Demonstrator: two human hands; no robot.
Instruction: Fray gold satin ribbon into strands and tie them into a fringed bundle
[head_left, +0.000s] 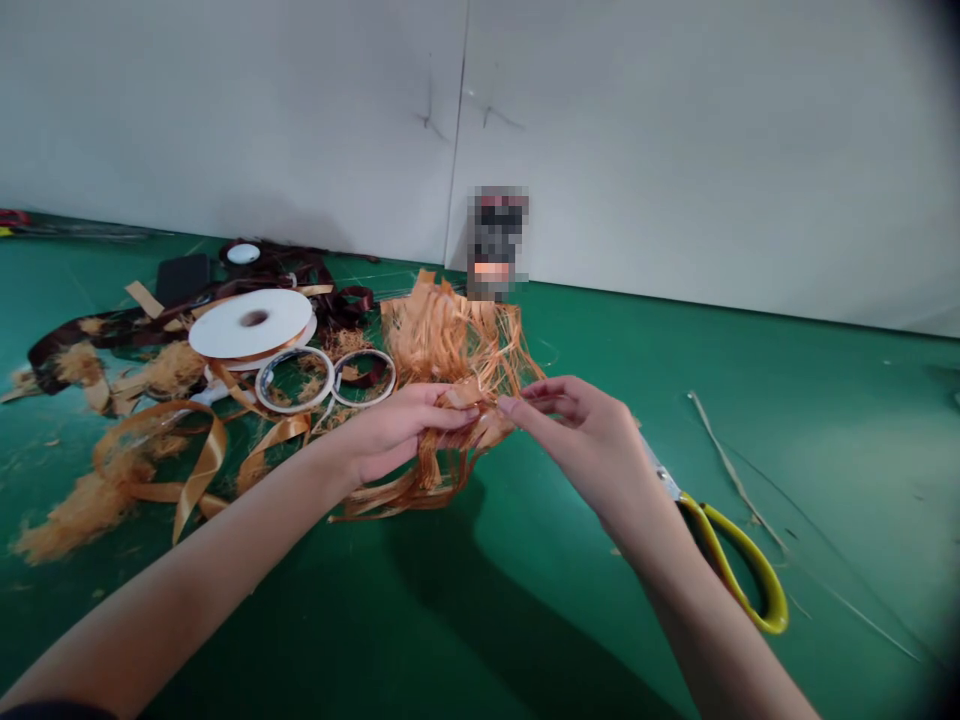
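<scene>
A bundle of frayed orange-gold ribbon (450, 340) spreads out in loose strands at the middle of the green table. My left hand (405, 425) is closed around the near end of this ribbon, its thumb lying along the top. From the right, my right hand (570, 425) pinches ribbon strands between thumb and index finger, close beside the left fingers. Some strands hang below the left hand in a curve. Scissors with yellow handles (750, 570) lie on the table, their blades partly hidden behind my right wrist.
Left of my hands lie a white ribbon spool (251, 325), two tape rings (295, 380) (364, 377), dark brown ribbon (67, 335), loose gold ribbon (202, 460) and fuzzy thread scraps (82, 515). A thin wire-like strip (735, 470) lies at right. A white wall (675, 150) stands behind.
</scene>
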